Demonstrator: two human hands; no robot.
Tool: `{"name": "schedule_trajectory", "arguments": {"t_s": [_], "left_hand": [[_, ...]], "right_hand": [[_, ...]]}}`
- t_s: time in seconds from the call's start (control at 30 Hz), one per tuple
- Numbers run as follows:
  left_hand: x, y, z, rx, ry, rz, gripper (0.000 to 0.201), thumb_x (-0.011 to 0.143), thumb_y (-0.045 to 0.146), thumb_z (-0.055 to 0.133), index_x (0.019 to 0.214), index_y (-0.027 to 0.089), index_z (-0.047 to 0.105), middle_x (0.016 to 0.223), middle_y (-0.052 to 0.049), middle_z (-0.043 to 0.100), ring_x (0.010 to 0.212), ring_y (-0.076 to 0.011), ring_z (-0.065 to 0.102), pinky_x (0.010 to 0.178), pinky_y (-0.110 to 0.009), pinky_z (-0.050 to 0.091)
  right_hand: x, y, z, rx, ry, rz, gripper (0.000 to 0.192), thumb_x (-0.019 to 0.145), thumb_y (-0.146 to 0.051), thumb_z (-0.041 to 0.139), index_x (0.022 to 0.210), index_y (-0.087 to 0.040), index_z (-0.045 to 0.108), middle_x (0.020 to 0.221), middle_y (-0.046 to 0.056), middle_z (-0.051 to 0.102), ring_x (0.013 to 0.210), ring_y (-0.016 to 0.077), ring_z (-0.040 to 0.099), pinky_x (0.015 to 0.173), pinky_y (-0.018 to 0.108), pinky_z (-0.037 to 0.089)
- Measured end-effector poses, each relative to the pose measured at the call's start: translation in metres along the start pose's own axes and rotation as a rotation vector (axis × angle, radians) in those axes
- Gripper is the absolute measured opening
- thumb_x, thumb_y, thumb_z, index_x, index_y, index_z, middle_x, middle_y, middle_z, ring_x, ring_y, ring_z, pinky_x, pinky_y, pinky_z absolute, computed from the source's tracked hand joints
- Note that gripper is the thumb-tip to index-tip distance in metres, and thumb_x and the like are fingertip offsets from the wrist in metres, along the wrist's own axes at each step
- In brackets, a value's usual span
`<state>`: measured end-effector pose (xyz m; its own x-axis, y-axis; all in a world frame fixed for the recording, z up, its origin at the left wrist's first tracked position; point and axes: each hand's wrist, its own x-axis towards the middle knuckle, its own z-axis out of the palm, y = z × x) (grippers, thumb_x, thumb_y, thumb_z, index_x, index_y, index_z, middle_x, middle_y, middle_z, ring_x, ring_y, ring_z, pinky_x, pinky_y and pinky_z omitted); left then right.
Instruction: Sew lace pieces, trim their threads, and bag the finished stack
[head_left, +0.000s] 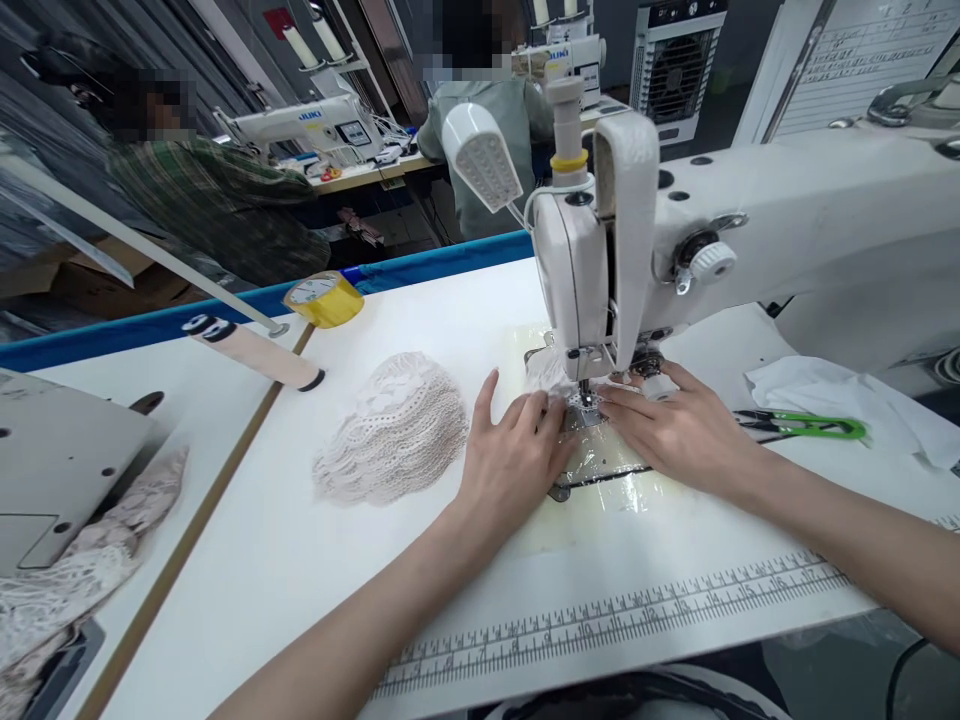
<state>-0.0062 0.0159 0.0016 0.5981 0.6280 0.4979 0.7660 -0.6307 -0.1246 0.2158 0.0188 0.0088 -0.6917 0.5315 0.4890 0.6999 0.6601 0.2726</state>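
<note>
A white sewing machine (750, 230) stands on the white table (300, 560). My left hand (514, 450) lies flat just left of the needle (584, 392), fingertips pressing a small piece of pale lace (546, 375) under the presser foot. To the right of the needle my right hand (675, 425) also rests flat, fingers touching the same lace. A heap of pale pink lace pieces (394, 430) lies to the left of my left hand.
Green thread snips (814, 425) and a white cloth (847, 400) lie at the right. A yellow tape roll (324, 297) and a pink tube (259, 352) sit at the table's back. More lace (82, 570) lies far left. Two people sit at machines behind.
</note>
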Motion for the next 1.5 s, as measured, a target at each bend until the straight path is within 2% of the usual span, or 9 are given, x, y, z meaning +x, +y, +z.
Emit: {"name": "schedule_trajectory", "arguments": {"t_s": [0.07, 0.13, 0.27, 0.37, 0.53, 0.67, 0.83, 1.2, 1.5], "left_hand": [[-0.002, 0.004, -0.007, -0.02, 0.052, 0.026, 0.022, 0.094, 0.031, 0.053, 0.096, 0.016, 0.069, 0.071, 0.0, 0.069, 0.069, -0.0167, 0.063, 0.108, -0.049, 0.031], [-0.002, 0.005, -0.012, -0.067, 0.093, 0.046, 0.016, 0.092, 0.026, 0.055, 0.087, 0.019, 0.068, 0.061, 0.004, 0.063, 0.063, -0.014, 0.059, 0.102, -0.044, 0.037], [-0.001, -0.001, -0.005, -0.16, 0.07, 0.04, 0.017, 0.093, 0.018, 0.052, 0.104, 0.019, 0.065, 0.095, -0.001, 0.073, 0.089, -0.0155, 0.065, 0.098, -0.038, 0.042], [-0.001, -0.004, 0.003, -0.261, 0.006, 0.051, 0.022, 0.095, 0.016, 0.048, 0.112, 0.018, 0.063, 0.115, -0.003, 0.07, 0.105, -0.0156, 0.063, 0.1, -0.036, 0.043], [-0.001, 0.001, 0.004, -0.269, -0.051, 0.061, 0.028, 0.096, 0.025, 0.049, 0.119, 0.016, 0.061, 0.109, -0.005, 0.07, 0.101, -0.0172, 0.063, 0.098, -0.038, 0.043], [-0.001, 0.004, 0.001, -0.184, -0.074, 0.084, 0.035, 0.096, 0.038, 0.049, 0.121, 0.017, 0.062, 0.11, -0.007, 0.069, 0.101, -0.0205, 0.063, 0.102, -0.043, 0.039], [-0.003, 0.006, 0.001, -0.137, -0.039, 0.096, 0.035, 0.096, 0.039, 0.05, 0.12, 0.018, 0.064, 0.124, -0.007, 0.067, 0.107, -0.0208, 0.062, 0.107, -0.045, 0.033], [-0.004, 0.013, 0.004, -0.092, -0.033, 0.077, 0.042, 0.095, 0.045, 0.048, 0.122, 0.016, 0.062, 0.121, -0.01, 0.069, 0.113, -0.0227, 0.06, 0.11, -0.048, 0.028], [-0.004, 0.014, 0.004, -0.074, -0.023, 0.064, 0.041, 0.096, 0.045, 0.046, 0.123, 0.017, 0.061, 0.122, -0.009, 0.068, 0.112, -0.0213, 0.06, 0.109, -0.049, 0.028]], "right_hand": [[0.0, 0.0, -0.004, 0.0, 0.039, -0.008, 0.029, 0.087, -0.001, 0.05, 0.098, -0.015, 0.073, 0.102, 0.004, 0.075, 0.081, 0.0179, 0.066, 0.1, 0.042, 0.041], [0.001, -0.003, -0.007, 0.03, 0.089, -0.007, 0.032, 0.084, 0.003, 0.05, 0.094, -0.016, 0.073, 0.099, 0.002, 0.075, 0.078, 0.0165, 0.065, 0.094, 0.038, 0.045], [0.001, -0.013, -0.009, 0.17, 0.086, -0.001, 0.028, 0.087, -0.001, 0.05, 0.098, -0.015, 0.071, 0.104, 0.003, 0.074, 0.089, 0.0168, 0.067, 0.082, 0.031, 0.051], [-0.001, -0.018, -0.007, 0.258, 0.012, 0.01, 0.029, 0.087, -0.001, 0.049, 0.103, -0.014, 0.069, 0.111, 0.006, 0.072, 0.098, 0.0196, 0.066, 0.083, 0.033, 0.053], [-0.004, -0.015, -0.004, 0.285, -0.047, 0.05, 0.023, 0.089, -0.004, 0.049, 0.099, -0.014, 0.068, 0.108, 0.007, 0.072, 0.093, 0.02, 0.066, 0.078, 0.033, 0.053], [-0.003, -0.013, -0.004, 0.232, -0.057, 0.09, 0.02, 0.093, -0.012, 0.049, 0.097, -0.015, 0.068, 0.105, 0.008, 0.072, 0.088, 0.0196, 0.066, 0.085, 0.035, 0.05], [-0.002, -0.013, -0.005, 0.145, -0.084, 0.109, 0.021, 0.094, -0.018, 0.049, 0.1, -0.013, 0.069, 0.108, 0.011, 0.073, 0.087, 0.0198, 0.068, 0.092, 0.037, 0.045], [0.001, -0.011, -0.004, 0.057, -0.092, 0.087, 0.023, 0.094, -0.021, 0.049, 0.101, -0.012, 0.068, 0.107, 0.012, 0.073, 0.089, 0.0211, 0.068, 0.1, 0.04, 0.04], [-0.002, -0.011, -0.004, 0.021, -0.088, 0.081, 0.029, 0.095, -0.023, 0.049, 0.113, -0.007, 0.065, 0.106, 0.013, 0.073, 0.095, 0.0228, 0.068, 0.103, 0.041, 0.038]]}}
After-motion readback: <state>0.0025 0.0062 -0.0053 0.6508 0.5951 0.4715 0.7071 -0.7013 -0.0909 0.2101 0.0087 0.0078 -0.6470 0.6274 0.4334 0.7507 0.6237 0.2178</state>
